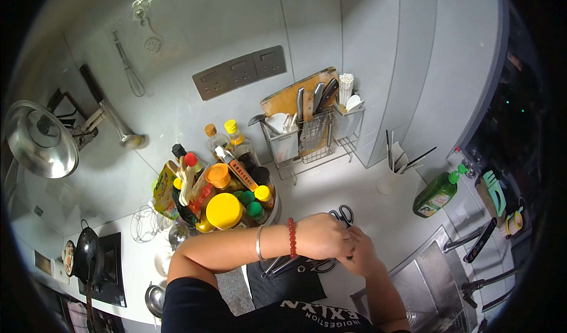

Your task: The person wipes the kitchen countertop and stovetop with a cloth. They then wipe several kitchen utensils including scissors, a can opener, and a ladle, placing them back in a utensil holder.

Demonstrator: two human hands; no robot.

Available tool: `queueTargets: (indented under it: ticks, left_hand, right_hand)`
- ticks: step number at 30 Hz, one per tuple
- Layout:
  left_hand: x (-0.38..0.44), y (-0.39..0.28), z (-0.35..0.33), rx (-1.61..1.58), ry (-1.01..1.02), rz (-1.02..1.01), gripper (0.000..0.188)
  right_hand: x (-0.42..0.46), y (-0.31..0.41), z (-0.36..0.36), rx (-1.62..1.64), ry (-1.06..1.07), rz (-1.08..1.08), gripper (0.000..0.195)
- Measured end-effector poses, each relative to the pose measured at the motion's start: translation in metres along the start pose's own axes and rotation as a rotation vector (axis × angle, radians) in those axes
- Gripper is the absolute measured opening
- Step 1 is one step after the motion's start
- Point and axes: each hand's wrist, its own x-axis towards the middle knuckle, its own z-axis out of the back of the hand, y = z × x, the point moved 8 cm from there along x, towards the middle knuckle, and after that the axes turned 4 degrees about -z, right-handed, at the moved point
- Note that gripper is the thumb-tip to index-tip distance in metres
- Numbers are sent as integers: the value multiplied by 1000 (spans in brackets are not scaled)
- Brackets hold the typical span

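My left hand (325,235), with a red bead bracelet (292,238) and a silver bangle (259,243) on its arm, is curled against my right hand (364,254) above the counter. Both sets of fingers meet. A small dark bit shows between them, but what they hold is hidden. Just beyond the hands are the dark looped handles of scissors (345,214); their blades are out of sight. Below my left wrist, metal rods (280,267), a small metal ring (301,269) and another pair of dark-handled scissors (323,266) lie at a dark cloth (283,286).
A round tray (277,207) crowded with bottles and jars stands left of the hands. Behind is a wire rack (310,162) with knives and a cutting board (283,94). At right are a white cup (386,183), a green soap bottle (436,195) and a steel sink (409,280).
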Motion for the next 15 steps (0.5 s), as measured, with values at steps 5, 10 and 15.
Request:
queueTargets:
  ticks: [5, 10, 15]
  left_hand:
    - [-13, 35, 43, 165, 54, 107, 22]
    - [-54, 134, 94, 204, 53, 567, 29]
    - [-95, 216, 115, 346, 37, 739, 30]
  right_hand:
    - [-35, -55, 21, 118, -281, -371, 28]
    - [-86, -101, 23, 506, -477, -808, 25]
    - [-89, -93, 26, 438, -494, -776, 23]
